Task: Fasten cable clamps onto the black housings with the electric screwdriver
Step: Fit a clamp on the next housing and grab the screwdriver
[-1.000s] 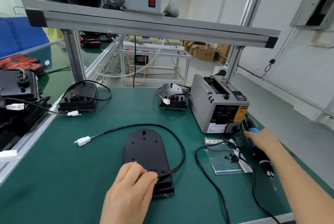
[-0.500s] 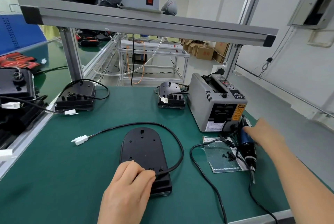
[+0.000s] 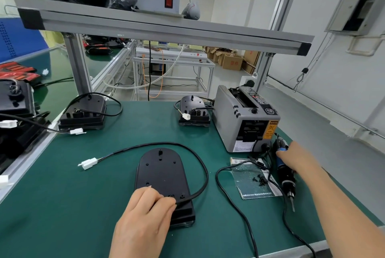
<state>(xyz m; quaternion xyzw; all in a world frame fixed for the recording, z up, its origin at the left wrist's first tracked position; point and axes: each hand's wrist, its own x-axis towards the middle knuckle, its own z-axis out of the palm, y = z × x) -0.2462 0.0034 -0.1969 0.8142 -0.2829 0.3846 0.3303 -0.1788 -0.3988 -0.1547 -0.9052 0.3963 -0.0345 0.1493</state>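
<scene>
A flat black housing (image 3: 161,174) lies in front of me on the green mat. Its black cable (image 3: 200,166) loops round to a white connector (image 3: 88,163). My left hand (image 3: 145,216) rests on the housing's near end, fingers pressing where the cable leaves it. My right hand (image 3: 300,161) grips the blue and black electric screwdriver (image 3: 286,178), which lies on the mat beside a plastic bag (image 3: 253,178) with small black screws (image 3: 260,180) on it. The screwdriver's bit points toward me.
A grey tape dispenser (image 3: 243,118) stands at the back right. Two more black housings (image 3: 83,112) (image 3: 193,112) sit at the back of the mat. Other black parts are piled at the left edge (image 3: 16,112). An aluminium shelf (image 3: 162,28) runs overhead.
My right hand has drawn the screwdriver left and back toward the tape dispenser, and its fingers have closed round the handle. The left hand has stayed on the housing.
</scene>
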